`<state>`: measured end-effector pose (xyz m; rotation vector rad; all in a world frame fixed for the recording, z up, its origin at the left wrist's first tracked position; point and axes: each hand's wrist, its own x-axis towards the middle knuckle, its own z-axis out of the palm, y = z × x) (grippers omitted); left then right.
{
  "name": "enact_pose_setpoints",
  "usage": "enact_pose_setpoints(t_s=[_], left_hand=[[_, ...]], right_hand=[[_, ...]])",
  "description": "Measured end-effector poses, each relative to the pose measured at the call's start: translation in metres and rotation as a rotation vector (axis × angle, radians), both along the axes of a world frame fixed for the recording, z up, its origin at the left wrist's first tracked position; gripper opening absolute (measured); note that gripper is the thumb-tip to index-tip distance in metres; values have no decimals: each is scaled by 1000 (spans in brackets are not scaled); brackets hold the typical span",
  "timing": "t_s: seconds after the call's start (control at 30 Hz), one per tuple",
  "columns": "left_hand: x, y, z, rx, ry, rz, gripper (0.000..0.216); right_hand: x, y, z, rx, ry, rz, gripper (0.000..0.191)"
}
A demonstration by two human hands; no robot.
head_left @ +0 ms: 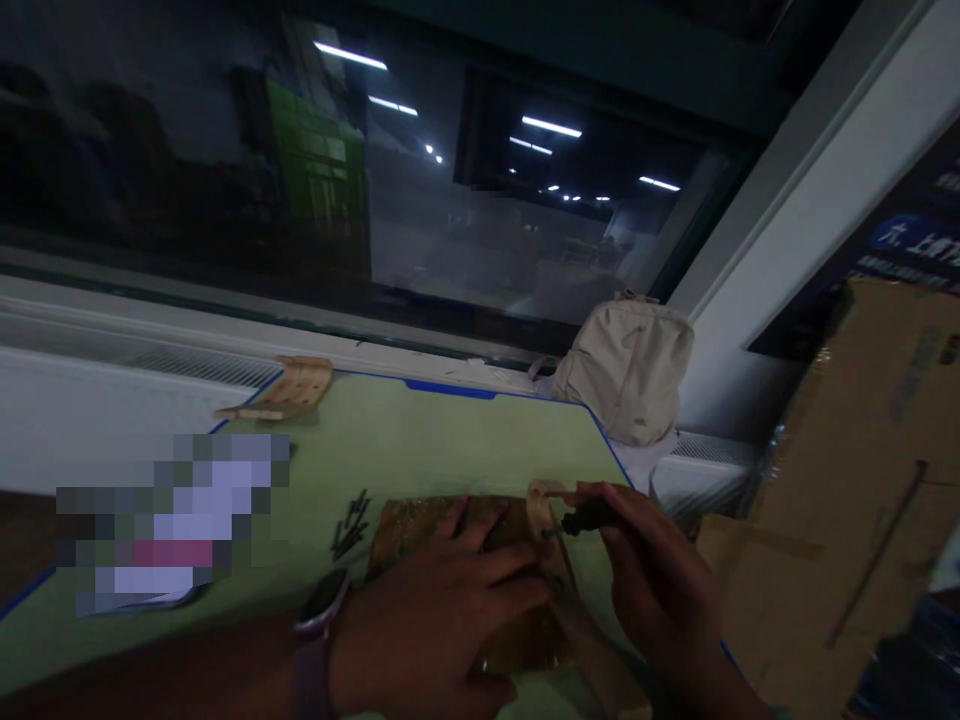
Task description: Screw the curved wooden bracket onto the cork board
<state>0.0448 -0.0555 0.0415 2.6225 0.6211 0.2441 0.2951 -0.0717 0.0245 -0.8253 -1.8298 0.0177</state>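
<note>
My left hand (450,600), with a watch on its wrist, lies with fingers spread over a brown, tape-covered sheet (401,525) that looks like cardboard. Its fingertips reach a pale wooden piece (538,508) with a rounded end at the sheet's right edge. In my right hand (652,570) is a dark-handled screwdriver (589,516), pointing left at the wooden piece. Whether its tip sits in a screw is too small to tell. A wooden strip (607,665) runs toward me between the hands, partly covered. Several dark screws (350,527) lie left of the sheet.
The pale green table (442,430) has blue edging. At its far left corner stands a wooden assembly (296,385); a pixelated patch covers something nearer. Behind the right corner sits a beige backpack (630,365). Large cardboard (847,480) is at the right, and a window runs behind.
</note>
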Motion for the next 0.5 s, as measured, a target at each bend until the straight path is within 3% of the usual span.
enact_pose_setpoints(t_s=[0.3, 0.5], left_hand=[[-3, 3, -4, 23, -60, -39, 73], [-1, 3, -12, 67, -71, -29, 70]], right_hand=[[5, 11, 0, 24, 175, -151, 30], [1, 5, 0, -59, 165, 51, 38]])
